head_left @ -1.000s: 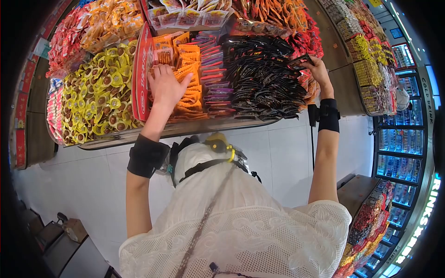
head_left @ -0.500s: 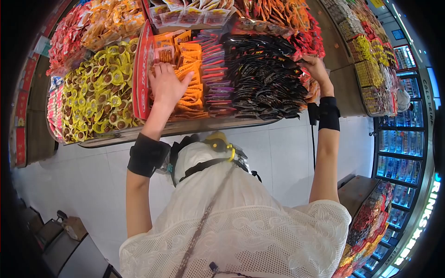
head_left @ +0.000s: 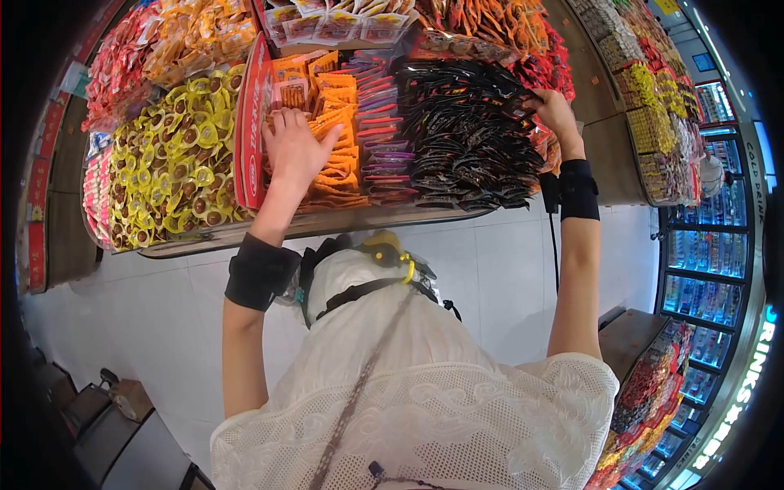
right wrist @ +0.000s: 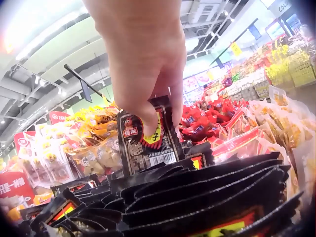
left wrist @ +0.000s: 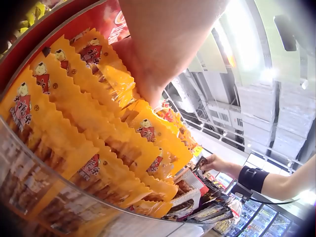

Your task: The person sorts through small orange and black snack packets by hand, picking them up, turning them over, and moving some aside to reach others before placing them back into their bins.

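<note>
A shop aisle is shown, with lit drinks coolers point(head_left: 702, 245) down the right edge of the head view and a tiled floor point(head_left: 490, 269) beneath a slanted display bin point(head_left: 327, 227) that fills the upper half. The bin is packed in rows: yellow sweets point(head_left: 171, 155) at the upper left, a red divider point(head_left: 251, 122), orange packets point(head_left: 339, 155) at centre, purple packets point(head_left: 380, 122), then a row of black packets point(head_left: 465, 139).

The left hand point(head_left: 294, 151) is laid flat on the orange packets, fingers straight and spread; nothing is gripped by it. The right hand point(head_left: 555, 110), at the upper right, is closed in a pinch on the top of one black packet point(right wrist: 145, 143). This packet is held upright at the far end of the black row, its lower edge hidden among its neighbours.

The step is probably best handled with the pinch kept high on the packet. The packet should be kept parallel to the row and moved straight along its own plane, so that neighbouring packets are not dragged or tipped.
</note>
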`<state>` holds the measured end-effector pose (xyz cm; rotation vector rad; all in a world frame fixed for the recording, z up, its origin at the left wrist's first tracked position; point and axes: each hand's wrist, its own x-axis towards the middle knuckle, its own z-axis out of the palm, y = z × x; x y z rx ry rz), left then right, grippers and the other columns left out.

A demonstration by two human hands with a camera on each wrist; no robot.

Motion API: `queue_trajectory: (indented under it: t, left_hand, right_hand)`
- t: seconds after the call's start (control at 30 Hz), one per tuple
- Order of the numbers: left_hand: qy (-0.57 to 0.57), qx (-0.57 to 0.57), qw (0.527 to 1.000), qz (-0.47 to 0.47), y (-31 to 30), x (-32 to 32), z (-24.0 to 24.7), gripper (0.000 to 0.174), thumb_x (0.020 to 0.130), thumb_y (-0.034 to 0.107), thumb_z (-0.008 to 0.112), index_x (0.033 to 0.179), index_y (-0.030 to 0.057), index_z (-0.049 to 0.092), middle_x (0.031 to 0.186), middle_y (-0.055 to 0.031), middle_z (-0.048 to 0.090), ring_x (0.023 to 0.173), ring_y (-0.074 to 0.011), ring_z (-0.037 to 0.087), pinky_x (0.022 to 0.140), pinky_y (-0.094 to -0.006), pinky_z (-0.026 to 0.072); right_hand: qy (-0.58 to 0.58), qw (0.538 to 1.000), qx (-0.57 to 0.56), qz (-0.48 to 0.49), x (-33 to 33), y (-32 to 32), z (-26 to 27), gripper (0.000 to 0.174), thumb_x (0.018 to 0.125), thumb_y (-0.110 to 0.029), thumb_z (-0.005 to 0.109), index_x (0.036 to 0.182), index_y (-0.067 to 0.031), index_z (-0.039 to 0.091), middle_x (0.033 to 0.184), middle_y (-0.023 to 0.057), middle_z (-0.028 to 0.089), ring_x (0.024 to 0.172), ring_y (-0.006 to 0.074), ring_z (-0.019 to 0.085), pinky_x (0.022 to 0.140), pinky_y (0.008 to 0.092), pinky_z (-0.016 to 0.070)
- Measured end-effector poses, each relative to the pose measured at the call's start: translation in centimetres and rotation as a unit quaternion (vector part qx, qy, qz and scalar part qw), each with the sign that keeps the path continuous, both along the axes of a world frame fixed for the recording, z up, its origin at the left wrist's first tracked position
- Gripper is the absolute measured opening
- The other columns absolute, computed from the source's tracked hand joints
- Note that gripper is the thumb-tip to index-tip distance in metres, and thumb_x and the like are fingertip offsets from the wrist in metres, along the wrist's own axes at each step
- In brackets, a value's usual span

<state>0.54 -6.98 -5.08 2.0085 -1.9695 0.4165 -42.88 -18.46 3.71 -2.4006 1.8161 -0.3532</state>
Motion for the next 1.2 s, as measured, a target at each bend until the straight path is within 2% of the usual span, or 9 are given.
queue_trajectory:
  t: [0.13,0.23,0.33,0.57,0.67,0.77,0.87,0.97,1.2]
  left_hand:
    - [0.009,0.012,1.000,0.003,0.0,-0.1,0.3,0.072,0.078,0.062,0.047,0.104,-0.0046,0.055,0.109,-0.0191,0.053,0.108,-0.0299,0.045,0.090,-0.0455,0.0336]
    - [0.005,0.009,1.000,0.005,0.0,0.0,0.1,0.072,0.078,0.062,0.046,0.104,-0.0048,0.054,0.110,-0.0193,0.053,0.108,-0.0301,0.045,0.091,-0.0458,0.0330]
    - [0.004,0.013,1.000,0.004,0.0,-0.1,0.1,0.073,0.078,0.062,0.046,0.104,-0.0051,0.054,0.110,-0.0194,0.053,0.109,-0.0302,0.045,0.091,-0.0459,0.0328]
    - [0.010,0.016,1.000,0.008,0.0,-0.1,0.1,0.074,0.078,0.063,0.046,0.105,-0.0054,0.054,0.111,-0.0195,0.053,0.110,-0.0304,0.044,0.092,-0.0461,0.0324]
    - [0.013,0.018,1.000,0.004,0.1,-0.1,0.3,0.074,0.078,0.063,0.046,0.105,-0.0052,0.054,0.111,-0.0194,0.052,0.110,-0.0304,0.044,0.092,-0.0459,0.0319]
    - [0.013,0.028,1.000,0.004,0.0,0.0,0.3,0.073,0.078,0.063,0.045,0.105,-0.0049,0.054,0.112,-0.0194,0.052,0.110,-0.0304,0.044,0.093,-0.0460,0.0313]
    - [0.012,0.029,1.000,0.003,0.0,-0.1,0.3,0.073,0.078,0.063,0.045,0.105,-0.0047,0.054,0.111,-0.0191,0.053,0.109,-0.0303,0.044,0.093,-0.0460,0.0312]
    - [0.005,0.020,1.000,0.004,0.0,-0.1,0.2,0.073,0.079,0.063,0.045,0.105,-0.0046,0.054,0.110,-0.0188,0.053,0.108,-0.0302,0.044,0.093,-0.0460,0.0315]
    - [0.016,0.019,1.000,0.008,0.0,-0.1,0.1,0.073,0.078,0.062,0.046,0.105,-0.0049,0.054,0.112,-0.0193,0.052,0.108,-0.0305,0.044,0.093,-0.0465,0.0316]
  right_hand:
    - [0.010,0.999,-0.033,-0.010,-0.2,0.2,-0.9,0.026,0.074,-0.010,0.063,0.099,-0.0028,0.064,0.087,0.0180,0.064,0.084,0.0324,0.061,0.074,0.0366,0.0471]
    - [-0.032,0.994,0.019,0.103,-0.4,-0.2,-1.6,0.023,0.078,-0.010,0.061,0.098,-0.0011,0.064,0.084,0.0142,0.066,0.082,0.0271,0.064,0.072,0.0329,0.0477]
    - [0.006,0.998,0.011,0.069,0.9,0.4,-2.0,0.023,0.077,-0.008,0.061,0.099,-0.0002,0.064,0.085,0.0140,0.066,0.083,0.0273,0.064,0.073,0.0330,0.0479]
    - [0.029,0.993,0.035,0.110,1.6,0.1,-2.2,0.027,0.074,-0.004,0.061,0.101,0.0002,0.061,0.091,0.0156,0.064,0.087,0.0305,0.061,0.074,0.0359,0.0477]
    - [0.037,0.996,-0.015,0.076,2.1,0.8,-0.8,0.023,0.073,-0.006,0.062,0.095,-0.0018,0.060,0.090,0.0145,0.061,0.087,0.0308,0.060,0.074,0.0370,0.0474]
    - [0.037,0.993,-0.054,0.097,2.3,0.9,-0.6,0.016,0.070,-0.010,0.062,0.083,-0.0018,0.060,0.079,0.0140,0.062,0.077,0.0307,0.061,0.070,0.0376,0.0475]
    - [0.053,0.994,0.021,0.090,1.3,0.1,-1.0,0.020,0.070,-0.008,0.065,0.087,-0.0017,0.059,0.085,0.0132,0.060,0.083,0.0302,0.059,0.070,0.0382,0.0464]
    - [0.061,0.993,0.043,0.088,1.0,0.2,-1.1,0.019,0.068,-0.007,0.065,0.086,-0.0017,0.059,0.082,0.0127,0.060,0.081,0.0305,0.059,0.069,0.0388,0.0461]
    - [0.088,0.987,0.035,0.130,1.6,0.5,-1.1,0.019,0.067,-0.005,0.063,0.085,-0.0021,0.059,0.084,0.0123,0.062,0.082,0.0301,0.060,0.070,0.0382,0.0471]
